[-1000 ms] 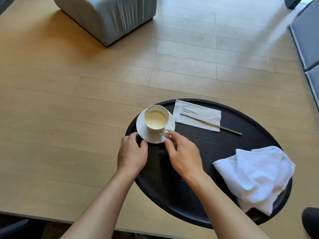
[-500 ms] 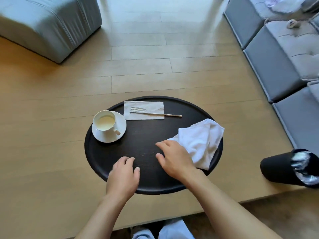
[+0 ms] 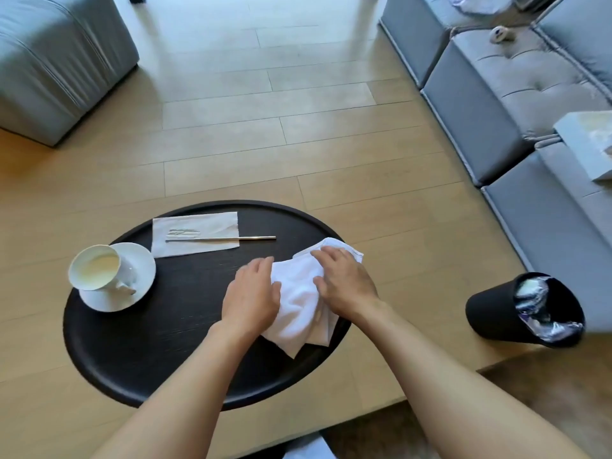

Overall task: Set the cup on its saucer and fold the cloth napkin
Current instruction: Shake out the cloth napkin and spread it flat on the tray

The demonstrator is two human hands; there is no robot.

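Observation:
A white cup (image 3: 96, 268) holding a pale drink stands on its white saucer (image 3: 139, 260) at the left of the round black tray (image 3: 149, 342). The crumpled white cloth napkin (image 3: 299, 303) lies on the tray's right side. Both hands rest on it: my left hand (image 3: 253, 291) covers its left edge, and my right hand (image 3: 342, 281) presses its upper right part. The fingers of both hands curl into the fabric.
A paper napkin (image 3: 198, 226) with a metal fork (image 3: 231, 239) on it lies at the tray's far side. The tray sits on a light wooden table (image 3: 298, 144). A black bin (image 3: 496, 309) stands at the right, grey sofas (image 3: 496, 94) beyond.
Both hands left the cup and saucer and moved right onto the cloth napkin. The napkin has been pulled toward the tray's middle. The view swung to the right.

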